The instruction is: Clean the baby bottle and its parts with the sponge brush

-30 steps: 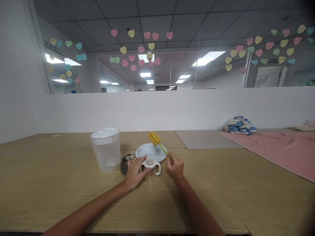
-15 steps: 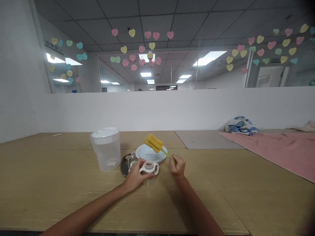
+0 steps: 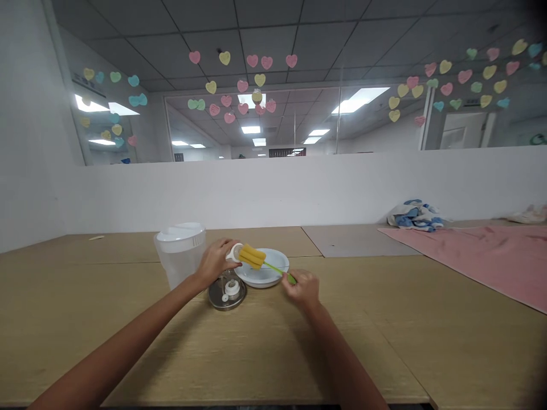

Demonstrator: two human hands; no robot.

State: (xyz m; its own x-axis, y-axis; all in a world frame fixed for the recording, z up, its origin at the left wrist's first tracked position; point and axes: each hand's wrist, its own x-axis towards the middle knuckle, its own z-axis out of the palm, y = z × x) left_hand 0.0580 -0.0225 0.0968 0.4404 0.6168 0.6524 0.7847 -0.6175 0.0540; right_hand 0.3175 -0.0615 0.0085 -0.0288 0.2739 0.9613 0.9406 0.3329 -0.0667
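My left hand is raised over the table, closed around a small white handled bottle part held on its side. My right hand pinches the green stick of a yellow sponge brush. The sponge tip is at the mouth of the part in my left hand. Below them sits a white plate. A round dark metal lid lies on the table with a small white cap on it. A clear plastic pitcher with a white lid stands to the left.
The wooden table runs to a white partition wall. A pink cloth covers the right side, with a blue and white rag behind it. A grey mat lies in the middle at the back.
My left hand lifted the white handled part off the table and tipped it sideways. My right hand swung the sponge brush down and left until its tip met the part.
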